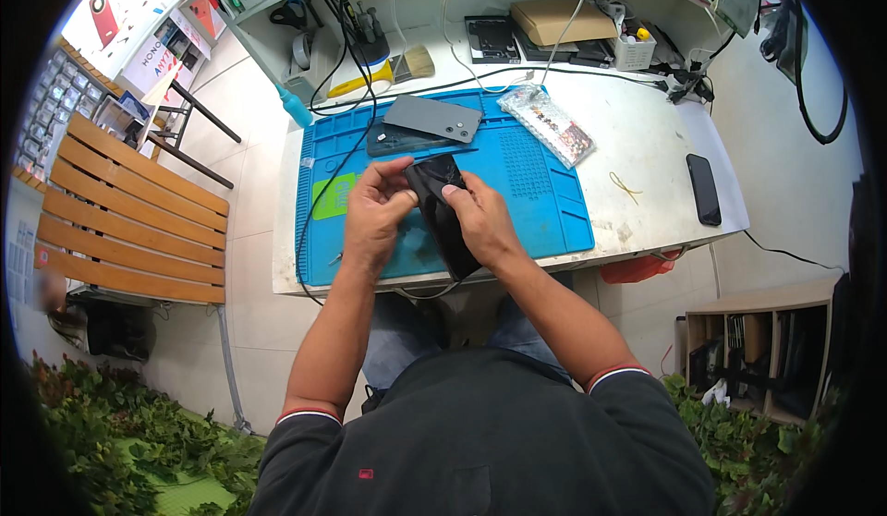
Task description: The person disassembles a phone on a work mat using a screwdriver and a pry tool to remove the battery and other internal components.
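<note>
A black phone (442, 216) is held upright and tilted between both my hands, above the near edge of a blue work mat (536, 193). My left hand (374, 216) grips its left side, thumb pressed on the upper face. On the right side my right hand (480, 220) holds it, fingertips at its top edge. Behind the hands, on the mat, lie a grey phone back cover (432, 117) and a dark phone body (397, 139).
A clear bag of small parts (547, 123) lies at the mat's far right corner. Another black phone (704, 188) rests on the white table's right side. Cables, a brush (383, 72), a cardboard box (564, 19) and tools crowd the back. A wooden bench (129, 211) stands to the left.
</note>
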Available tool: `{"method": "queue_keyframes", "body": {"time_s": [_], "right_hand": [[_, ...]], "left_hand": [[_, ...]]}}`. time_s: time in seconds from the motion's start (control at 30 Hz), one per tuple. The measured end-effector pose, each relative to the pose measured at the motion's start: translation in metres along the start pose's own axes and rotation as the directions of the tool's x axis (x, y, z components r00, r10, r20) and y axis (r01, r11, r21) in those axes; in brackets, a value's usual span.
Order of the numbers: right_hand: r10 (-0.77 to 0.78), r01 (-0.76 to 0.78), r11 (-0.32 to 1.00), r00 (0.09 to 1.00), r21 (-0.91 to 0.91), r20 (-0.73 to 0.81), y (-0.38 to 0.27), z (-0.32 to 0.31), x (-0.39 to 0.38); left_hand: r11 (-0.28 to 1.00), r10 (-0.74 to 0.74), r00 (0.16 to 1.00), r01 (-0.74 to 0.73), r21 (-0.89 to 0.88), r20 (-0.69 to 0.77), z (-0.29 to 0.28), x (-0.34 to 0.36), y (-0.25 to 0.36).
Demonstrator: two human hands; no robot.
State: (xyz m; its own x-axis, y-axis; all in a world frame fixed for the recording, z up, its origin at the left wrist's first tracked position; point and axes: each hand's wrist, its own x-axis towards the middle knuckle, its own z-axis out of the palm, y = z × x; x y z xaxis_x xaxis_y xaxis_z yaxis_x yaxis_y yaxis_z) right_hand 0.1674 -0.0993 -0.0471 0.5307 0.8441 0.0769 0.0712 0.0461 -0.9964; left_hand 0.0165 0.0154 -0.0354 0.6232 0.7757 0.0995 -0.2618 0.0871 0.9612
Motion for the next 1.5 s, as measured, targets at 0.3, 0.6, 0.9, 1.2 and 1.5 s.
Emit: {"method": "queue_keyframes", "body": {"time_s": [0.3,0.6,0.9,1.2,1.5], "right_hand": [[0.058,-0.059,0.988,0.998,0.141,0.010,-0.006,0.001,-0.002],[0.037,-0.034,0.988,0.999,0.153,-0.015,-0.012,-0.001,-0.001],[-0.009,0.028,0.960,0.998,0.279,-0.070,-0.008,0.002,0.001],[0.101,-0.043,0.883,0.990,0.467,-0.100,-0.019,0.008,0.000],[0.242,-0.118,0.681,0.968,0.723,-0.071,-0.007,0.013,0.011]], "left_hand": [[0.974,-0.221,0.975,0.220,-0.056,-0.005,0.017,-0.032,0.010],[0.960,-0.276,0.961,0.274,0.052,0.037,0.030,-0.072,0.006],[0.990,-0.110,0.994,0.110,0.093,-0.006,0.044,-0.089,0.003],[0.950,0.169,0.986,-0.163,0.265,-0.001,0.052,-0.087,-0.007],[0.808,0.431,0.900,-0.417,0.416,0.066,0.047,-0.084,-0.017]]}}
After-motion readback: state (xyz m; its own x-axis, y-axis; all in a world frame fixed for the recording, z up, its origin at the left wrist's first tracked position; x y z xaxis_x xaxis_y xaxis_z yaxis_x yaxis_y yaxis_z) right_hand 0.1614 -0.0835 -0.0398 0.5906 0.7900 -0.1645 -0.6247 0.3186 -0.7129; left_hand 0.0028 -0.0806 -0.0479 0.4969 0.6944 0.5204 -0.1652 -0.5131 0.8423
